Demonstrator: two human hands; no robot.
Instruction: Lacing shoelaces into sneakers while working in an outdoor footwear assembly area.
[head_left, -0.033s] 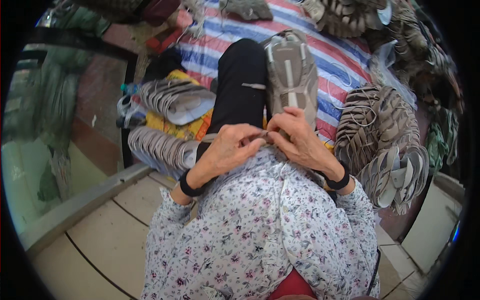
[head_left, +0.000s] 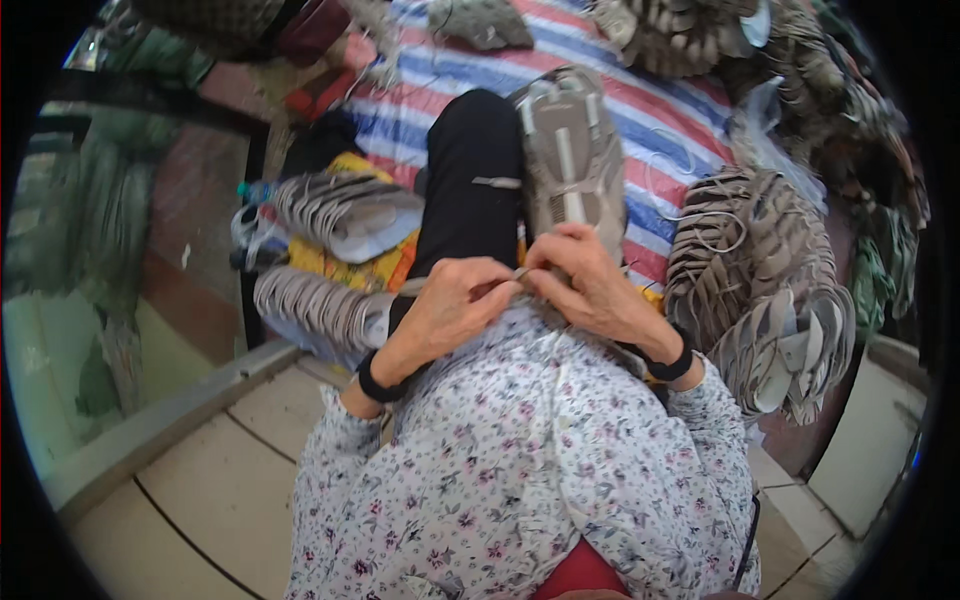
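Observation:
My left hand (head_left: pixel 455 308) and my right hand (head_left: pixel 592 292) meet over my lap, thumbs and forefingers pinched close together. Between their fingertips is something small and thin, mostly hidden, which I cannot make out. Just beyond the right hand, a taupe shoe upper (head_left: pixel 572 150) with pale strips lies along my right thigh, its near end partly covered by that hand. Black cloth with a short pale mark (head_left: pixel 497 183) covers my left leg, beside the upper.
Stacked grey shoe pieces (head_left: pixel 345 205) and a second stack (head_left: pixel 318 305) lie at left on yellow packaging. Bundled taupe uppers (head_left: pixel 755 270) stand at right. A striped plastic sheet (head_left: pixel 650 120) spreads ahead. A glass panel (head_left: pixel 190 230) borders the left side.
The whole view has shifted slightly. My fingertips stay together, with the right hand's fingers a little closer to the left's.

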